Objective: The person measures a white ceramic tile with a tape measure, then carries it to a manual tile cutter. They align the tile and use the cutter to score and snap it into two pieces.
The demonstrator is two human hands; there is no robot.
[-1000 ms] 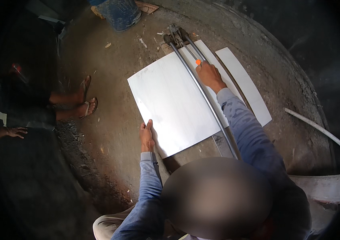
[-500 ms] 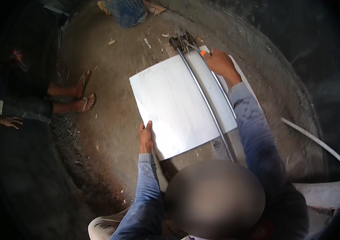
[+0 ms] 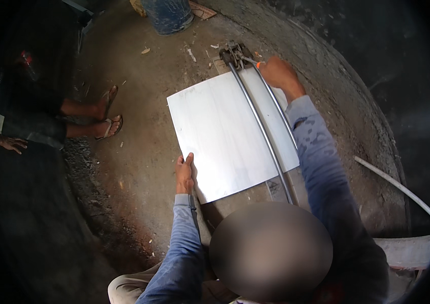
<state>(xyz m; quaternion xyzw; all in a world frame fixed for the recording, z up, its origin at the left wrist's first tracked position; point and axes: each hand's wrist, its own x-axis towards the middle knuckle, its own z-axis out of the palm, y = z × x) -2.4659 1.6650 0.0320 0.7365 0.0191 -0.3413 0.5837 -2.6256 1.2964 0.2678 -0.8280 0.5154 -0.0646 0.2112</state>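
Observation:
A large white tile (image 3: 215, 126) lies on a manual tile cutter, under its two long metal rails (image 3: 252, 104). My left hand (image 3: 184, 173) grips the tile's near left edge, thumb up along the side and fingers partly hidden beneath. At the far end of the rails sits the cutter's dark metal head (image 3: 236, 53). My right hand (image 3: 280, 75) is closed in a fist around the cutter's handle (image 3: 259, 65), whose orange tip shows beside the knuckles. My right sleeve covers part of the right rail. The near ends of the rails run behind a blurred oval.
Another person's sandalled feet (image 3: 107, 125) are on the floor at the left, with that person's hand (image 3: 13, 144) lower down. A blue bucket (image 3: 168, 16) stands at the far side. A pale hose or pipe (image 3: 400, 187) curves at the right, above a light curved piece (image 3: 410, 250).
My right hand has shifted slightly forward and covers more of the orange handle. My left hand stays on the tile's edge. The whole view has shifted a little.

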